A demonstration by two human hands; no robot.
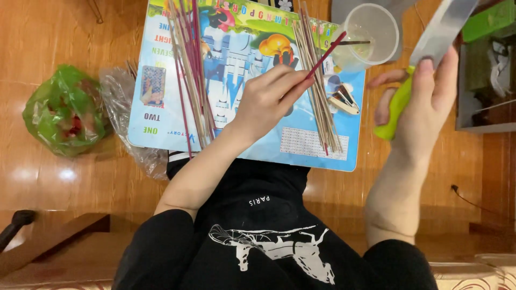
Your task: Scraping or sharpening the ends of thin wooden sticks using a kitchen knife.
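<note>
Left hand (266,99) fingers pinch thin red stick (324,55); right hand (424,102) fingers wrap lime plastic knife handle (395,110), flat steel blade up.

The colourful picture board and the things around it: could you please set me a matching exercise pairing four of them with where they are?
Things:
1. red thin stick
2. green-handled knife
3. clear plastic cup
4. green plastic bag

Places:
A. on the wooden floor, off the board's edge
B. in the left hand
C. at the board's far corner
D. in the right hand

Pairs: 1-B, 2-D, 3-C, 4-A
</note>
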